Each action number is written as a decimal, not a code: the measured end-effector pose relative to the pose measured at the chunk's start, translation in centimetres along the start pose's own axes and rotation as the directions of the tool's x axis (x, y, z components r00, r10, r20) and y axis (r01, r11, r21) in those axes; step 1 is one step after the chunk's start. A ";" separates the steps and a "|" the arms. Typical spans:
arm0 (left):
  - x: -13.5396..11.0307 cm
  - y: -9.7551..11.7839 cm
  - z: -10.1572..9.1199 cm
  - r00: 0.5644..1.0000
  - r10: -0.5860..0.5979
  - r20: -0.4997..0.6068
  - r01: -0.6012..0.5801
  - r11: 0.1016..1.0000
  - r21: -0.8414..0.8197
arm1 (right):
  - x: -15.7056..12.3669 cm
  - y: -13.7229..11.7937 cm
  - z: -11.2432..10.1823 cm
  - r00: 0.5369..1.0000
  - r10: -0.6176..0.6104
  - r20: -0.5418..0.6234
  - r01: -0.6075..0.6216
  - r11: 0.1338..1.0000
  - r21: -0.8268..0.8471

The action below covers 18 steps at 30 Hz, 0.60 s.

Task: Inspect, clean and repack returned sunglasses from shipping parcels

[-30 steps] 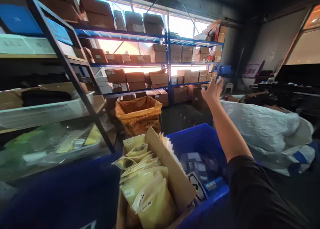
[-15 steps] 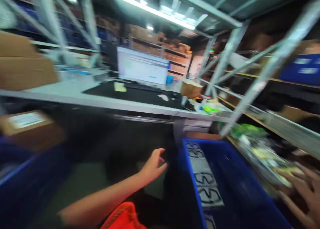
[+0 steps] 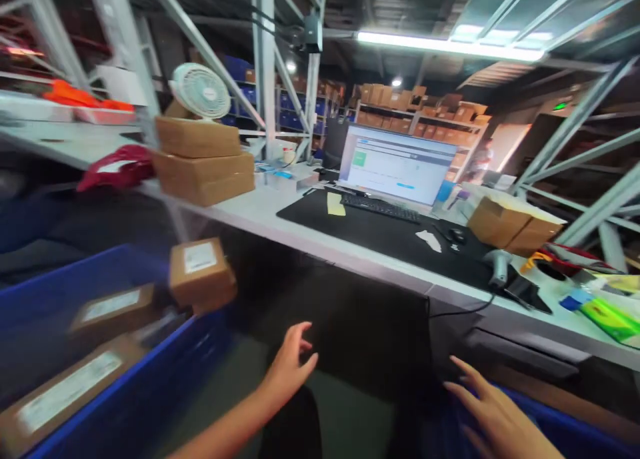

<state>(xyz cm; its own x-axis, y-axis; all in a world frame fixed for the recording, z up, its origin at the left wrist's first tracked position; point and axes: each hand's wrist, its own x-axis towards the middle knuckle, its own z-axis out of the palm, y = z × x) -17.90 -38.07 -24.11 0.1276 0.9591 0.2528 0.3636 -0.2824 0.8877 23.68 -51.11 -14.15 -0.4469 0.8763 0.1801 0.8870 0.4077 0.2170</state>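
My left hand (image 3: 291, 362) hovers in the air below the desk's front edge, its fingers loosely apart and nothing in them. Over the blue bin at the lower right (image 3: 550, 419), my right hand (image 3: 487, 402) reaches forward, fingers spread, also holding nothing. To the left of my left hand stands a blue bin (image 3: 200, 342) with several labelled cardboard boxes (image 3: 75, 389). One small box (image 3: 203, 272) sits high at that bin's far corner. Ahead is a white desk (image 3: 270, 235) with a black mat, a keyboard (image 3: 380, 207) and a lit monitor (image 3: 397, 162).
Stacked cardboard boxes (image 3: 205, 169) with a white fan (image 3: 203, 91) stand on the desk's left part. A handheld scanner (image 3: 499, 267) lies near the right edge, its cable hanging down. Beside it are an open carton (image 3: 515, 225) and a green packet (image 3: 607, 319). Metal rack posts frame the desk.
My view has turned left, bringing the left bin and the fan into sight. My right hand has moved inward from the shelf on the right. My left hand stays open in mid-air.
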 end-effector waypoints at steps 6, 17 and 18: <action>7.5 -4.2 -1.4 0.993 0.018 -0.115 -0.014 0.999 0.035 | 12.8 -3.0 -0.7 0.951 0.038 0.308 -0.098 0.978 0.184; 22.4 0.4 -9.0 0.864 0.450 -0.225 -0.303 0.822 0.482 | 24.5 6.9 -0.6 0.987 0.158 0.009 -0.157 0.966 0.205; 23.8 0.8 -9.9 0.848 0.480 -0.227 -0.302 0.787 0.538 | 25.4 8.2 -0.1 0.988 0.154 -0.028 -0.145 0.967 0.207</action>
<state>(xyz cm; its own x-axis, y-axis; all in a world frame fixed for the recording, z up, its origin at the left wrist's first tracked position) -23.68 -15.28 -13.58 0.0733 0.6823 0.7274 0.7442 -0.5229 0.4155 19.60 -25.51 -7.75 -0.3077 0.9211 0.2385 0.9472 0.3203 -0.0150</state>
